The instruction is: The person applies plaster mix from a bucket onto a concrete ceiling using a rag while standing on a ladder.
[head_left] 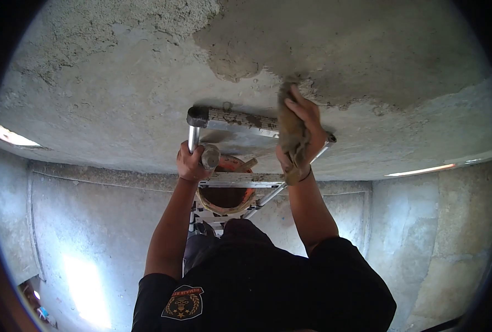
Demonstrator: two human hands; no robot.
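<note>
Smoothing tool [291,133], one, coated in clay-coloured muck and softened by blur; float or sponge, I cannot tell which. Location: in my right hand [312,124], upper end up by the edge of the darker patch on the wall [146,94]; whether it touches there is not clear.

Right hand, mine: gripping the tool, fingers bent over its side, a dark band at the wrist.

Left hand [187,162], mine: closed, with the upright of the ladder [246,120] running into the grip. Beside the thumb, a round grey lump [210,157], perhaps the end of a handle; whether I hold that too, I cannot tell.

Ladder, metal, top bar smeared with mortar, a dark cap at its left end.

Bucket [248,198], orange-rimmed, below the top bar and crossed by a rung; grey-brown mix inside, a stick-like handle [250,164] jutting near its rim.

Wet patch [356,50], darker than its surroundings, ragged lower edge; rougher plaster to the upper left.

Step in hand, as I judge it: working the fresh coat smooth along that ragged edge. Next move, by the same judgement, calls for the tool laid flat, pressure even, stroke blending wet into dry, left hand firm on the ladder for balance
</note>
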